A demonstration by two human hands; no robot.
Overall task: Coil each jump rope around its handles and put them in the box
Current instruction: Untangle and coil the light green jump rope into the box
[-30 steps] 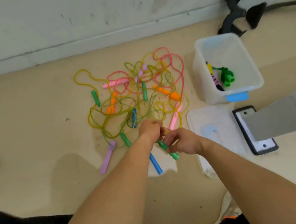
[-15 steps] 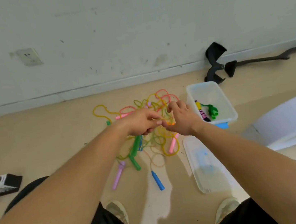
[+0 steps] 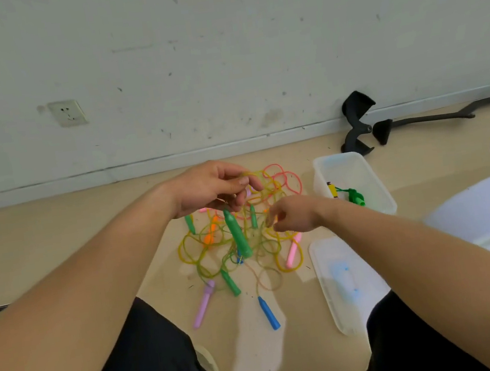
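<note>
Since half a second ago the hands have drawn apart: the left hand (image 3: 215, 186) now sits higher, pinching a yellow-green cord (image 3: 253, 173) from which a green handle (image 3: 238, 236) dangles. The right hand (image 3: 296, 214) is lower, fingers curled on a yellow strand (image 3: 269, 227) of the tangle of jump ropes (image 3: 210, 236) on the floor (image 3: 57, 235). Just right of the tangle stands the clear box (image 3: 370, 175), a coiled green rope (image 3: 355, 197) inside, its lid (image 3: 345, 296) lying nearer.

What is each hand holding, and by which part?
The left hand pinches thin yellow-green rope cord, with a green plastic handle dangling just below it; the right hand pinches another stretch of the tangled cord, not a handle.
</note>
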